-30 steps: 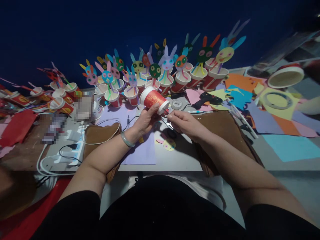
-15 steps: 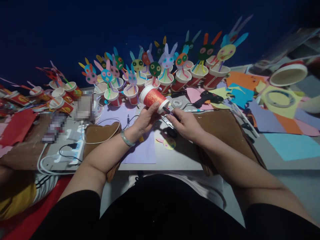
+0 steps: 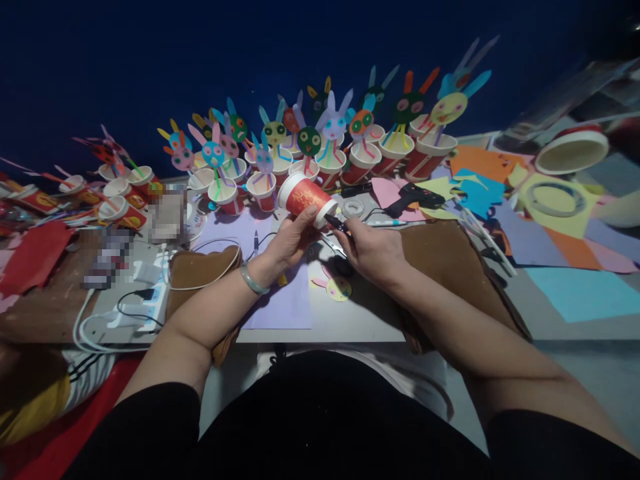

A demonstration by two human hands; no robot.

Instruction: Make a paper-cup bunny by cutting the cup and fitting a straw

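My left hand (image 3: 295, 243) is closed around a red paper cup (image 3: 309, 200) with a gold pattern, tilted on its side with its base toward my right hand. My right hand (image 3: 375, 247) grips a slim black tool (image 3: 337, 225), its tip at the cup's white base. Whether it is a pen or a knife I cannot tell. Below the hands, scissors (image 3: 334, 247) lie partly hidden by my right hand. A yellow paper rabbit face (image 3: 339, 287) with a pink ear rests on the table near them.
Behind stand several cups (image 3: 365, 160) with paper rabbits. A black glue gun (image 3: 420, 197), tape roll (image 3: 353, 208) and coloured paper (image 3: 585, 290) lie rightward. Brown cloth pieces (image 3: 445, 267) flank my arms. A power strip (image 3: 155, 303) with cables lies left, near another person's arm (image 3: 15, 353).
My right hand has turned slightly and shifted its hold on the black tool, covering more of the scissors. The cup stays nearly in place in my left hand.
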